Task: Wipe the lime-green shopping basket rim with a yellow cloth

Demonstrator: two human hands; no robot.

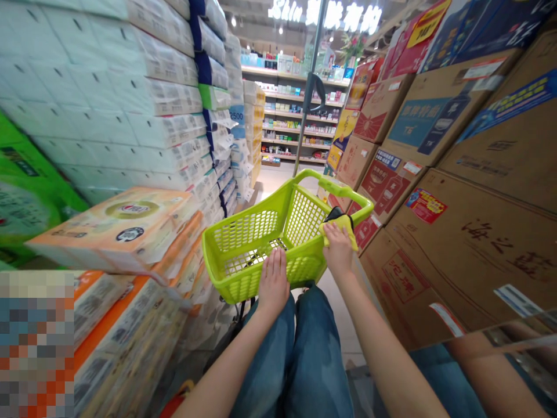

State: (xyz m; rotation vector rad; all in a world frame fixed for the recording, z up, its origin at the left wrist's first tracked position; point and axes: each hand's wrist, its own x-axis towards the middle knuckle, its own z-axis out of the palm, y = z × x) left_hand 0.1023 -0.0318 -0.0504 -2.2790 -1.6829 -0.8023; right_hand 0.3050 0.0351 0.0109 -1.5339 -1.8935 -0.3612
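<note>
A lime-green plastic shopping basket cart (243, 223) with lattice walls stands before my knees, its handle bar (335, 188) toward the far right. The inside shows bare lattice. My left hand (274, 276) lies over the near rim with its fingers stretched out flat. In my right hand (338, 247) is a folded yellow cloth (351, 231), pressed against the basket's near right corner below the handle. A black piece (337, 215) sits beside the cloth at that corner. Part of the cloth is hidden under my fingers.
Tall stacks of tissue packs (113, 110) rise on the left, with an orange tissue pack (126, 223) nearer me. Brown cartons (461, 232) are piled on the right. Ahead stand a glass door with a dark handle (314, 93) and stocked shelves (282, 104).
</note>
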